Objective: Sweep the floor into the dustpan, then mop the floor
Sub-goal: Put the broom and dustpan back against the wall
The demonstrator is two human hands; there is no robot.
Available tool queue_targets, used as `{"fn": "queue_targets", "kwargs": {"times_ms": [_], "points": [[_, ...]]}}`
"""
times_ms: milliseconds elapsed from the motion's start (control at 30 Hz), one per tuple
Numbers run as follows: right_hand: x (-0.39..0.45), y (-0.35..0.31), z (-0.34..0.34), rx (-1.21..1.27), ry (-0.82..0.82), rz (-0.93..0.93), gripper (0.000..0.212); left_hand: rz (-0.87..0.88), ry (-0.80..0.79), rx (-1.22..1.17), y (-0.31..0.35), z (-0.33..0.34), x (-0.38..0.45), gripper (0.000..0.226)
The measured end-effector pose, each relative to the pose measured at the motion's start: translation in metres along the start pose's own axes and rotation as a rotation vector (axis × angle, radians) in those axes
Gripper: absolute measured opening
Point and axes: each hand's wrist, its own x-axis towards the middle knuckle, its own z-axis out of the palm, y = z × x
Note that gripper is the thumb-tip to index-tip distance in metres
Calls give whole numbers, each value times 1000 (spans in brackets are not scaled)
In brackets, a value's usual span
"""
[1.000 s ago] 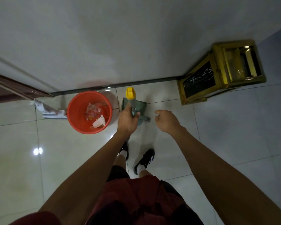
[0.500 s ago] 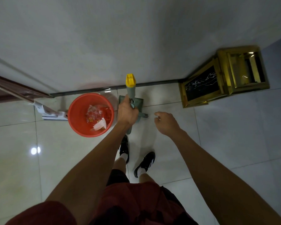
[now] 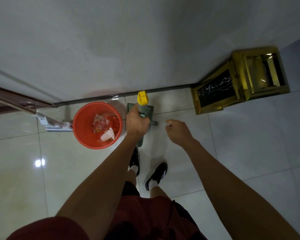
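Note:
My left hand (image 3: 136, 121) grips the upright grey-green handle with a yellow cap (image 3: 142, 98) that belongs to the dustpan and broom set. Below it the green dustpan (image 3: 150, 110) stands on the floor tiles against the wall. My right hand (image 3: 177, 131) hovers to the right of the handle with loosely curled fingers and holds nothing. A white flat mop (image 3: 56, 124) leans at the left, its long pole running up to the left edge, its head on the floor behind the bucket.
An orange bucket (image 3: 80, 129) with wrappers and paper inside stands left of the dustpan. A gold and black bin (image 3: 239, 84) stands in the corner at the right. My feet (image 3: 156, 174) are just behind the dustpan. A brown door frame is at far left.
The handle and my left hand have shifted slightly toward the wall; my right hand stays off the handle, fingers a little more relaxed. The view has tilted a bit.

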Motion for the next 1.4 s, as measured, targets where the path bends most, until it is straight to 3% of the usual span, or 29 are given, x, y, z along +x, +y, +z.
{"fn": "queue_targets", "kwargs": {"times_ms": [233,533,600,733,1033,1133,1233,1400], "points": [[12,-13,-7,-19,38,-7,31,-29,-26,18,6,-2,-5,24],[28,-33,-34,-34,56,-36,39,-14,37,-44,12,8,-5,12],[32,-34,-41,-42,60,-57,37,-17,57,-58,21,10,-1,18],[46,-30,-55,-54,22,-84,40,3,121,-103,39,14,11,17],[62,2,-95,-272,-100,-203,42,-89,71,-157,54,28,1,28],[61,7,-103,-329,-125,-272,42,-121,145,-185,53,23,-12,24],[55,9,-106,-358,-130,-351,39,-96,145,-171,49,14,-29,41],[36,3,-100,-416,-151,-462,35,-79,93,47,38,-5,-70,59]]}}
